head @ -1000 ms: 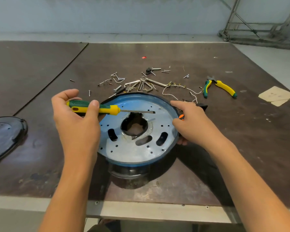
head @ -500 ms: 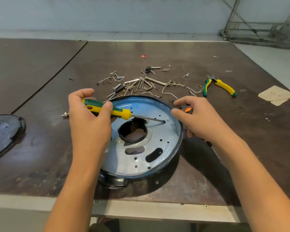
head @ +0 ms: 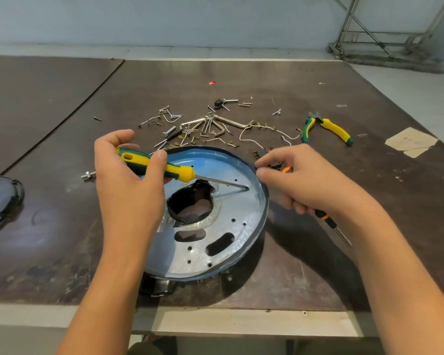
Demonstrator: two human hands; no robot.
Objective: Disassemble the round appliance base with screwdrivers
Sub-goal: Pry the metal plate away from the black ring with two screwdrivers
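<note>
The left hand grips a yellow-green screwdriver across the base, blade tip at the far right rim, likely to pry. The right hand, just right of the base, is curled round an orange-black screwdriver, fingertips pinching the rim. The base lies tilted near the table's front edge; its centre hole looks empty.

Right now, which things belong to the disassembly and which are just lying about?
In use: round base; yellow-green screwdriver in left hand; orange-black screwdriver in right hand.
Lying about: pliers; loose screws and wires; black cover; paper scrap.
</note>
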